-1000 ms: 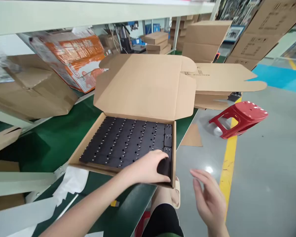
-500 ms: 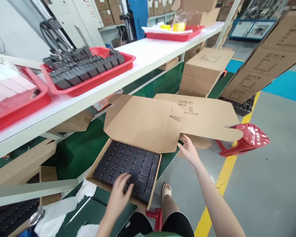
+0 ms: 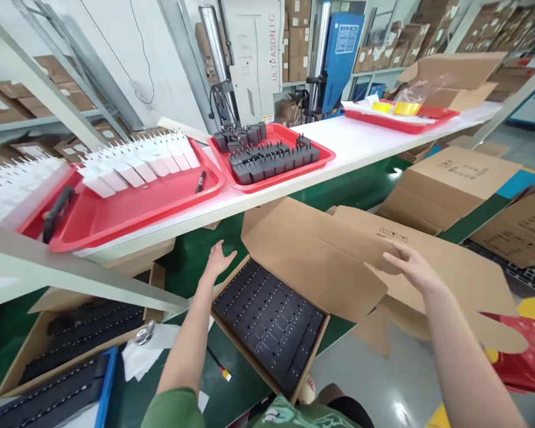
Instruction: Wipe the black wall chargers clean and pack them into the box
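My left hand [image 3: 217, 260] is held beside the far left corner of the carton, fingers and thumb apart, with nothing in it. In front of me the open cardboard box [image 3: 248, 353] is filled with rows of black plug-like blocks [image 3: 267, 315] with small metal pins. Its lid [image 3: 307, 249] leans back, away from me. My right hand [image 3: 410, 266] is spread over the unfolded cardboard sheet [image 3: 455, 270] behind the lid; whether its fingertips touch the card I cannot tell.
Above the bench, a white shelf [image 3: 339, 139] holds a red tray of black plugs [image 3: 276, 163] and a red tray of white ones [image 3: 134, 163]. A slanted post [image 3: 116, 285] stands left, by more filled boxes. A red stool [image 3: 526, 351] is at right.
My left hand has risen from over the black blocks to the box's far left corner. My right hand has moved from beside the lid to over the cardboard sheet. The view has turned left.
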`<state>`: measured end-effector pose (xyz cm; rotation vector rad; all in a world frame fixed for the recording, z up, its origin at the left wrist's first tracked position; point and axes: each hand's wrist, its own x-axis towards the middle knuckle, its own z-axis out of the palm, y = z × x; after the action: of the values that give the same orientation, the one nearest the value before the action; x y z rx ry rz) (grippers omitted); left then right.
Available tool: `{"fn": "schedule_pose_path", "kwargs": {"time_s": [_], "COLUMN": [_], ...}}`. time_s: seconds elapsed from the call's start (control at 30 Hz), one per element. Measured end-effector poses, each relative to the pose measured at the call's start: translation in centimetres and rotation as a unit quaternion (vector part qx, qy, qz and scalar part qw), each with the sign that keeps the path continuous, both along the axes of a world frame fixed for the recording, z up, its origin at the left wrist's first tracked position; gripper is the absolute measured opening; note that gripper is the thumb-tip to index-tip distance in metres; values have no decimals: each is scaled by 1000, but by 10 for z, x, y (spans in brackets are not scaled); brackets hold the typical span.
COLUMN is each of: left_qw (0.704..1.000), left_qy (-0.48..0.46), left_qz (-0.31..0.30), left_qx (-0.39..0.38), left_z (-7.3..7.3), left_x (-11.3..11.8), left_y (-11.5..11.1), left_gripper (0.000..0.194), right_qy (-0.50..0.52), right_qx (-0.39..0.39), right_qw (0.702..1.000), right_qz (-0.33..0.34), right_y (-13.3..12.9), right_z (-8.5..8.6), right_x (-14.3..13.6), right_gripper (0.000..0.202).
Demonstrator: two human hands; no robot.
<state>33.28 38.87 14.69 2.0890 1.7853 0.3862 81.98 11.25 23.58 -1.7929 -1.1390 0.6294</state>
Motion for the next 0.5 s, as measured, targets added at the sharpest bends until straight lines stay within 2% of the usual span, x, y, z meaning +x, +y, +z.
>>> {"fn": "schedule_pose_path", "kwargs": {"time_s": [0.1,0.17,0.23,0.3,0.4,0.43,0.5], "left_qw": [996,988,980,975,970,967,960], "left_qy": [31,53,73,93,125,136,156], "left_qz": [14,20,28,47,103,125,163], "left_qx": [-88,-144,-183,-197,-184,-176,-164], "left_z": [-24,-42,-59,-70,-78,-79,-80], "left_x": [-24,-39,-47,-47,-35,-30,-21], "left_y": [-4,-21,-41,-60,-78,-82,-88], "left_gripper": [40,36,34,34,36,37,36], "right_qy": [-74,-156,-258,-372,-578,-609,-627], "right_qx": [-96,-124,-130,-120,-34,1,54], "right_qw": [988,968,937,893,787,763,744], "right_qz": [95,151,195,222,212,216,227], "right_y": [30,42,42,31,1,-9,-26], "right_z": [40,47,38,19,-3,-5,-2], "right_x": [13,8,-8,-30,-68,-79,-97], "right_gripper": [63,62,65,82,106,109,109]}}
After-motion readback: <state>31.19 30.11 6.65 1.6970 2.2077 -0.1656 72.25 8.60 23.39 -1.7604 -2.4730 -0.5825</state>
